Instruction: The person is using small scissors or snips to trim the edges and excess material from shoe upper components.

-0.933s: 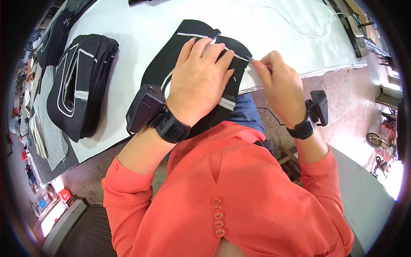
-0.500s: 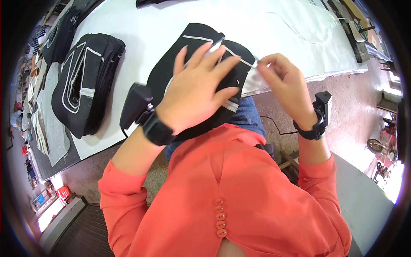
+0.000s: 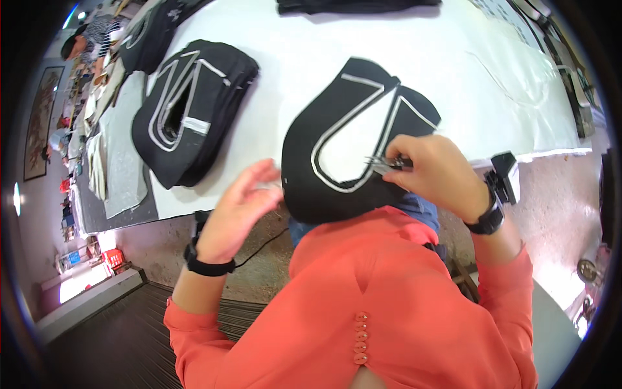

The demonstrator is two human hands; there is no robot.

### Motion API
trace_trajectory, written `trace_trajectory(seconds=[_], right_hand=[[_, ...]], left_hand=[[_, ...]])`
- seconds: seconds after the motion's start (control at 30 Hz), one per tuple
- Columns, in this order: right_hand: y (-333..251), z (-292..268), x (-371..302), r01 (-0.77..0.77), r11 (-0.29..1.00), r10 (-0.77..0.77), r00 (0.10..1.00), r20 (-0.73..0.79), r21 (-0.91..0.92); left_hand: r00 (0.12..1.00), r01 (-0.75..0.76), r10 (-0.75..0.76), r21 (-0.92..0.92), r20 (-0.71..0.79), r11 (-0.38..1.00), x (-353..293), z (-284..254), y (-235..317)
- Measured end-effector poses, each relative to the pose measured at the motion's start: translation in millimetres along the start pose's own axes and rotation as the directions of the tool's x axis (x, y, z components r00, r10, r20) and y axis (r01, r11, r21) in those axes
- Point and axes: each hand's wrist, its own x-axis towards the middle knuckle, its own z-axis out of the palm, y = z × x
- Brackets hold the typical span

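A black U-shaped fabric piece (image 3: 301, 175) with white trim along its inner opening lies at the table's front edge, before my body. My right hand (image 3: 437, 172) is closed over its right arm, around what looks like a pair of thread snips (image 3: 405, 164); pale metal tips point left, partly blurred. Just left of the piece, my left hand (image 3: 240, 211) is raised with its fingers loosely apart, slightly blurred, holding nothing I can see. Farther left sits a thick stack of similar black pieces (image 3: 152, 146) with white trim.
The white-covered table (image 3: 453, 71) spreads beneath the pieces. More black fabric (image 3: 359, 5) lies along the far edge, and another black bundle (image 3: 149, 42) at the far left. Grey cloth (image 3: 126, 155) lies on the left side. People (image 3: 81, 45) are in the left background.
My left hand has lifted off the black piece and moved down to its left. My right hand left the piece's right edge and now holds the snips over it. The view has shifted.
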Motion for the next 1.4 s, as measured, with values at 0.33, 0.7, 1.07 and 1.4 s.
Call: trace_trajectory(seconds=[0.33,0.7,1.07,1.4], right_hand=[[-18,24,7,-0.049,0.959,0.130,0.951,-0.281,0.278],[-6,20,3,-0.063,0.932,0.172,0.943,-0.283,0.356],[8,23,-1,-0.052,0.899,0.190,0.941,-0.280,0.435],[4,21,0,-0.023,0.893,0.156,0.953,-0.261,0.449]], left_hand=[[0.637,-0.510,0.704,0.513,-0.315,0.691,18,-49,57],[0.511,-0.048,0.486,0.541,-0.709,0.840,5,-189,-4],[0.477,-0.212,0.784,0.814,-0.397,0.541,18,-103,60],[0.471,-0.394,0.882,0.902,0.035,0.174,60,1,132]])
